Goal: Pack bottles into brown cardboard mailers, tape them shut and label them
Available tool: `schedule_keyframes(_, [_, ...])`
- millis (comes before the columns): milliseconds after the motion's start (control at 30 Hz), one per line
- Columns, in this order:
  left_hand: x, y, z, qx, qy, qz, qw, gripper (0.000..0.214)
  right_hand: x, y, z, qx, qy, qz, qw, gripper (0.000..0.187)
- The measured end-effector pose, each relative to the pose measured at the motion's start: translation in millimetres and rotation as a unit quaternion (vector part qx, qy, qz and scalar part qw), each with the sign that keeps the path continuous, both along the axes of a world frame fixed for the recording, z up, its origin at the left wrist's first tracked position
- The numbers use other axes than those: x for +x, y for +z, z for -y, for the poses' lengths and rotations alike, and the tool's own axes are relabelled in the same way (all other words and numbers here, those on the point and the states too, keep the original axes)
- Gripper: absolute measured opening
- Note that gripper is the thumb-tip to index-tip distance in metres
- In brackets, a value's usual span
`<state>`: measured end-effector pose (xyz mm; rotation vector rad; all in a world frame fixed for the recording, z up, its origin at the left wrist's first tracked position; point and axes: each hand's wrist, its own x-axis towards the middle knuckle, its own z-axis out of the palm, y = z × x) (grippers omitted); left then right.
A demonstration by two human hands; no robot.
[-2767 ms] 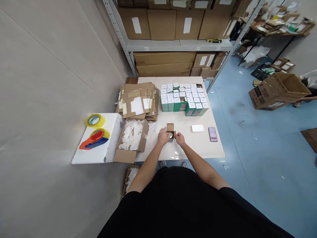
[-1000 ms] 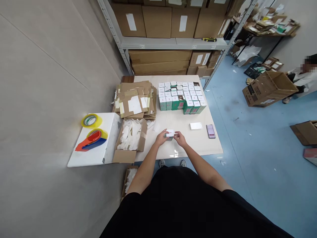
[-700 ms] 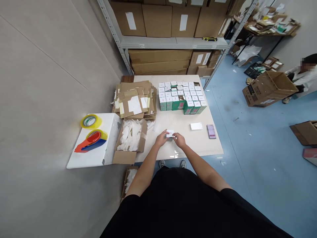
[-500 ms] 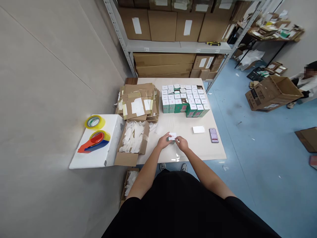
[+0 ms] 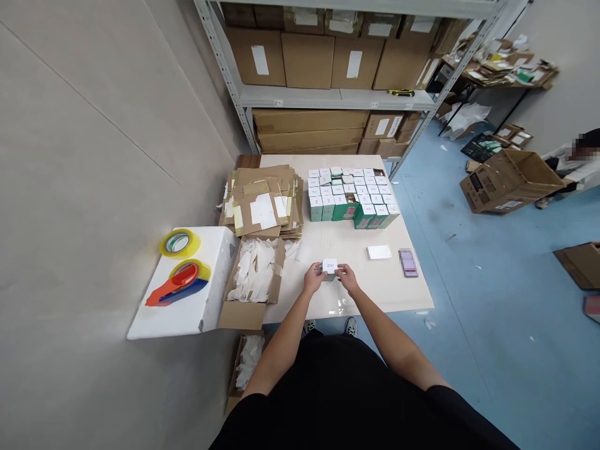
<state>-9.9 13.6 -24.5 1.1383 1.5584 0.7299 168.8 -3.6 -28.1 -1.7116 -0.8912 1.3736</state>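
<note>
Near the front edge of the white table (image 5: 347, 244), a small white-topped carton (image 5: 329, 265) with dark print on its lid stands between my two hands. My left hand (image 5: 314, 276) grips its left side with the fingertips. On the right side, my right hand (image 5: 347, 277) holds it with thumb and fingers. Farther back stand rows of similar white-and-green cartons (image 5: 328, 207), a few with open tops. To the right lie a white flat box (image 5: 379, 252) and a stack of small purple packs (image 5: 408, 264).
Left of the cartons is a pile of flattened cardboard (image 5: 260, 200). An open box of white paper strips (image 5: 253, 270) stands before it. A white stand (image 5: 206, 312) holds yellow tape rolls (image 5: 179, 244) and a red-and-blue tape dispenser (image 5: 180, 284). Shelving (image 5: 337, 98) rises behind; a person (image 5: 584, 162) is at right.
My right hand has shifted from the carton's front right corner to its right side, and the lid now shows more fully. The whole view has tilted slightly upward.
</note>
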Motion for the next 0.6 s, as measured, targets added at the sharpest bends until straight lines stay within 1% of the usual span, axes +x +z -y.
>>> schedule_keyframes(100, [-7.6, 0.4, -11.8, 0.003, 0.003, 0.023, 1.000, 0.047, -10.0, 1.1, -12.9, 0.005, 0.008, 0.017, 1.000, 0.041])
schedule_keyframes(200, [-16.6, 4.3, -31.4, 0.013, 0.007, 0.031, 0.999, 0.046, -19.6, 5.7, -34.1, 0.021, 0.016, 0.024, 0.999, 0.041])
schedule_keyframes(400, [-31.4, 9.3, -88.8, 0.052, 0.025, 0.045, 0.997, 0.046, -41.5, 14.5, -95.1, 0.041, 0.015, 0.034, 0.998, 0.042])
schedule_keyframes(500, [-36.0, 6.2, -117.2, 0.061, 0.030, 0.034, 0.997, 0.045, -51.5, 10.3, -123.5, 0.041, 0.018, 0.048, 0.998, 0.043])
schedule_keyframes(600, [-39.8, 0.7, -134.8, 0.045, 0.043, 0.005, 0.998, 0.044, -57.9, 0.2, -141.4, 0.054, 0.037, 0.103, 0.993, 0.041])
